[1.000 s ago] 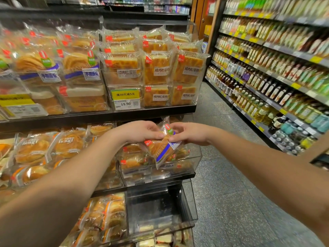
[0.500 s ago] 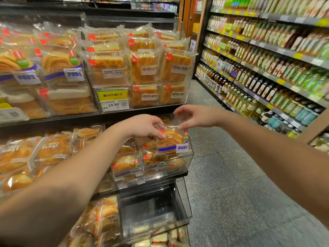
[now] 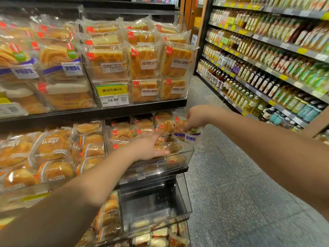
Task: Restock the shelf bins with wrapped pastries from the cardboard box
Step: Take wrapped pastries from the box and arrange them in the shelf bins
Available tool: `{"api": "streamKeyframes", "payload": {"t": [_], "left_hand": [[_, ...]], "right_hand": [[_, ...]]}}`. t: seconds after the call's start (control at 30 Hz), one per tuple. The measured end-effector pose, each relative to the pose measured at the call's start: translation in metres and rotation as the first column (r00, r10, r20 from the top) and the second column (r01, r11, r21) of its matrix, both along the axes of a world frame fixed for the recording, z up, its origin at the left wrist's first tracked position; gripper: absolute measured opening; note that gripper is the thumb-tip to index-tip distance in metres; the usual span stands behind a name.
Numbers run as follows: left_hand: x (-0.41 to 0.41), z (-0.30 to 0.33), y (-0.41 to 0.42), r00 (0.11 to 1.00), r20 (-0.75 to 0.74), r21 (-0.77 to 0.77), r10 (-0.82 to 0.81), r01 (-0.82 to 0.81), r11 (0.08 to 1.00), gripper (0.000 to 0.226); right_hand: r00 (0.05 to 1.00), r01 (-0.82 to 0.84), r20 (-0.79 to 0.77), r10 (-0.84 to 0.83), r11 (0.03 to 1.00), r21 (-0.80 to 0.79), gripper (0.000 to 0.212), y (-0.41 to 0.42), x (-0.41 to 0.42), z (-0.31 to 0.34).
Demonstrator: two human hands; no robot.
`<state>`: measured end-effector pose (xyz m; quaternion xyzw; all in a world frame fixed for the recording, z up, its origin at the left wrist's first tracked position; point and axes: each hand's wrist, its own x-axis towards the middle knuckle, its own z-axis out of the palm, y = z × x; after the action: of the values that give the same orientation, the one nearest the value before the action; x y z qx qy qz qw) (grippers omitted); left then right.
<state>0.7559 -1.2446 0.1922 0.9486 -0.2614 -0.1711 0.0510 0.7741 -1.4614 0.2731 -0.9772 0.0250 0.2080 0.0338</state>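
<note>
Over at nine o'clock, the shelf bins (image 3: pixel 53 157) are sitting packed with wrapped buns, nothing being touched there. Sliding toward centre, the left hand (image 3: pixel 146 148) is reaching flat over the clear bin (image 3: pixel 179 157) on the middle shelf, fingers straight and relaxed, resting on the packs inside and gripping nothing. Just past it at two o'clock from that hand, the right hand (image 3: pixel 195 119) is pinching the wrapped pastry (image 3: pixel 188 134) by its upper edge, and the pack is hanging at the bin's right end, its white label tipping out beyond the wall toward the aisle. Below, at six o'clock, a lower bin (image 3: pixel 153 205) is standing mostly bare. Far over at three o'clock, the bottle shelves (image 3: pixel 267 68) are lining the aisle. The cardboard box is not showing anywhere. Now the risk, as I'm reading it: the grip is only on slick film, and the pack is hanging partly outside the bin, so letting go here could be sending it down to the floor (image 3: pixel 240 193). The mound under the flat hand is also looking heaped, and pushing another pack in could be nudging one over the front lip.
</note>
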Motion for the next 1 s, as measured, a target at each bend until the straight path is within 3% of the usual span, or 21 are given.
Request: {"api": "streamKeyframes", "payload": {"t": [0.1,0.3,0.53,0.7,1.0], "left_hand": [[-0.002,-0.008,-0.001,0.994,0.108,0.074,-0.026,0.018,0.997,0.099],[-0.006,-0.018,0.0,0.975,0.223,0.188,0.002,-0.045,0.981,0.097],[-0.006,-0.021,0.0,0.964,0.259,0.191,0.057,-0.109,0.976,0.097],[-0.002,-0.024,0.0,0.954,0.294,0.185,0.06,-0.119,0.975,0.097],[0.0,-0.025,-0.002,0.948,0.312,0.203,0.06,-0.128,0.971,0.095]], "right_hand": [[0.999,-0.009,-0.033,0.007,0.999,-0.045,0.039,0.02,0.003,-0.008],[0.981,-0.194,-0.055,0.186,0.957,-0.216,0.05,0.053,0.013,-0.023],[0.962,-0.27,0.015,0.271,0.961,-0.066,0.072,0.043,0.029,-0.055],[0.908,-0.386,0.058,0.415,0.883,-0.268,0.07,0.038,0.035,-0.067],[0.862,-0.461,0.041,0.506,0.814,-0.354,0.065,0.035,0.037,-0.092]]}}
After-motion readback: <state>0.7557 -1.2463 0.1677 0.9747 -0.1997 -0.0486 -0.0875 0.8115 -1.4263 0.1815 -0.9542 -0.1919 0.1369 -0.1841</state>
